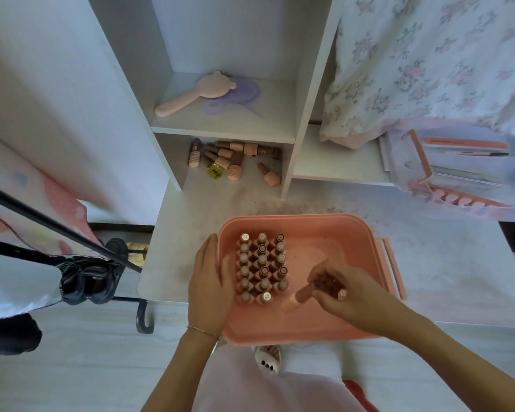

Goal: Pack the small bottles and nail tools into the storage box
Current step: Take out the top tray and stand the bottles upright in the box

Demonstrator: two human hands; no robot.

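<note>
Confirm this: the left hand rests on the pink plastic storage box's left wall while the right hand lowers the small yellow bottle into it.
Wrong bottle: the head view shows the right hand holding a small pink bottle. The small yellow bottle lies in the lower shelf. The left hand rests on the pink plastic storage box.
</note>
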